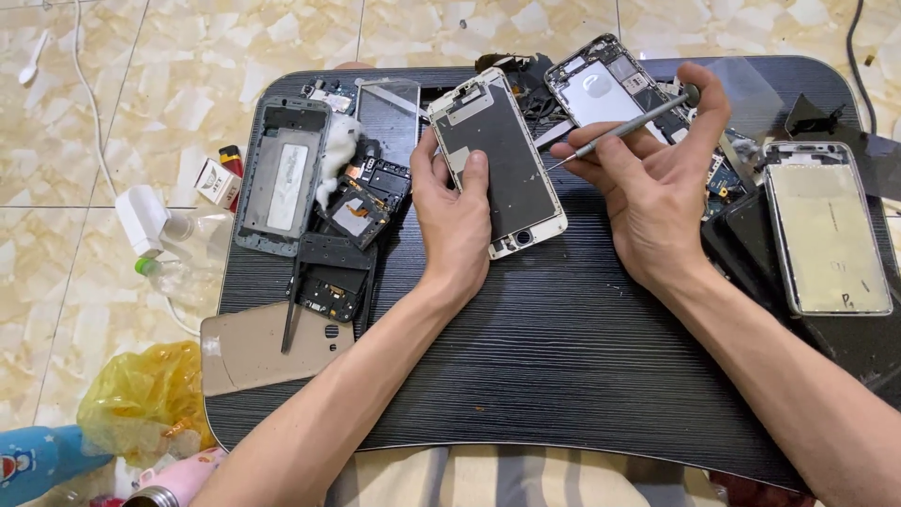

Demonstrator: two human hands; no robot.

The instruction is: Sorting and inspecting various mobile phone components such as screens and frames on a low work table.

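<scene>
My left hand (457,218) grips a phone screen assembly (502,169), white-framed with a dark back plate, lying tilted on the black table (563,357); the thumb presses its left edge. My right hand (648,169) holds a thin grey screwdriver (624,130), its tip pointing left toward the screen assembly's upper right edge. Just behind the tool lies an opened phone body (601,84) with a silver metal plate inside.
A grey phone frame (282,174), black circuit parts (352,221) and a gold back cover (267,349) crowd the table's left. A phone housing (826,230) lies at the right. On the tiled floor: a charger (141,218), a plastic bottle (183,258), a yellow bag (141,394).
</scene>
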